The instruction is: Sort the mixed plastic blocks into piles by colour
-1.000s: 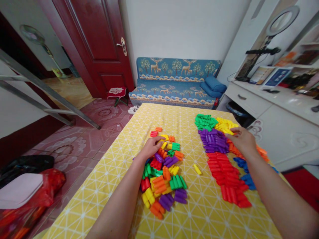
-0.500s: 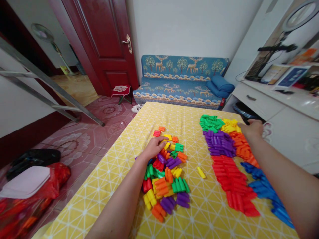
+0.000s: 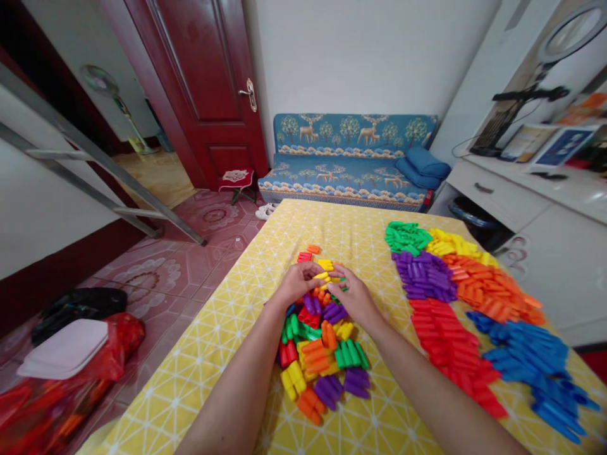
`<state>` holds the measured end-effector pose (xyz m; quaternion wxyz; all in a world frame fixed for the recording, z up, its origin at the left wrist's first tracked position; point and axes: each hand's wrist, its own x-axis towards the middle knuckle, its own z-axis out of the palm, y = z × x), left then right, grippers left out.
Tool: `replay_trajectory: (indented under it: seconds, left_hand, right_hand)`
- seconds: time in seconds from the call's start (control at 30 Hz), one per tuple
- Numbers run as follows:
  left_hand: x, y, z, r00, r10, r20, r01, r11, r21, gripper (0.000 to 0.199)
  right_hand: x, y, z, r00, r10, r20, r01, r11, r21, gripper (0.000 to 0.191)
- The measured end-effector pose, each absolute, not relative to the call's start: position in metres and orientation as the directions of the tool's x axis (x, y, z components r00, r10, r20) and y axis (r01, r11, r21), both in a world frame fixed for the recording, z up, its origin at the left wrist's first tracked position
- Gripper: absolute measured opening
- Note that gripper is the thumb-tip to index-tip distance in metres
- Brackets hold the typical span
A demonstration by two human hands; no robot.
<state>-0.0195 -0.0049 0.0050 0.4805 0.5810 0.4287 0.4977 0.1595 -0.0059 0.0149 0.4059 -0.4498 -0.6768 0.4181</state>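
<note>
My left hand [image 3: 298, 283] is over the far part of a mixed pile of tube-shaped plastic blocks [image 3: 315, 357], its thumb and fingers closed on a small yellow plastic block [image 3: 323, 278]. From the right, my right hand [image 3: 351, 293] meets it, with thumb and fingertips pinched at the same yellow block's right end. Just beyond the fingers lies another yellow block [image 3: 325, 265], near a red block [image 3: 304, 257] and an orange block [image 3: 313, 249]. Purple, green, orange and red blocks lie under and in front of both hands, partly hidden by them.
Blocks sorted by colour lie on the table's right: green [image 3: 406, 237], yellow [image 3: 458, 245], purple [image 3: 423, 276], orange [image 3: 497, 292], red [image 3: 453, 354] and blue [image 3: 531, 354]. A yellow patterned cloth [image 3: 227, 354] covers the table. A blue sofa [image 3: 348, 167] stands beyond its far edge.
My right hand has come from the yellow heap at the far right to meet my left hand over the mixed pile. My left hand stays about there. The view has shifted slightly.
</note>
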Motion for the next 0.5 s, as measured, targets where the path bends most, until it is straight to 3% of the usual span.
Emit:
replay_trajectory:
  seconds: [0.1,0.2,0.3,0.5]
  left_hand:
    - [-0.021,-0.005,0.002,0.168,0.97,0.175,0.043,-0.184,0.982,0.029]
    - [-0.021,-0.007,0.003,0.18,0.965,0.19,0.079,-0.206,0.975,0.026]
    - [-0.019,-0.009,0.006,0.165,0.965,0.204,0.125,-0.226,0.966,0.028]
    - [-0.023,0.0,0.026,0.193,0.972,0.133,0.147,-0.162,0.976,0.037]
  right_hand:
    - [0.148,-0.006,0.008,-0.241,0.957,0.162,0.371,0.245,-0.896,0.056]
    - [0.146,-0.002,0.005,-0.234,0.959,0.159,0.445,0.251,-0.86,0.045]
    - [0.147,0.0,0.002,-0.246,0.958,0.145,0.433,0.243,-0.868,0.031]
    - [0.151,-0.004,-0.002,-0.143,0.975,0.173,0.367,0.214,-0.905,0.03]
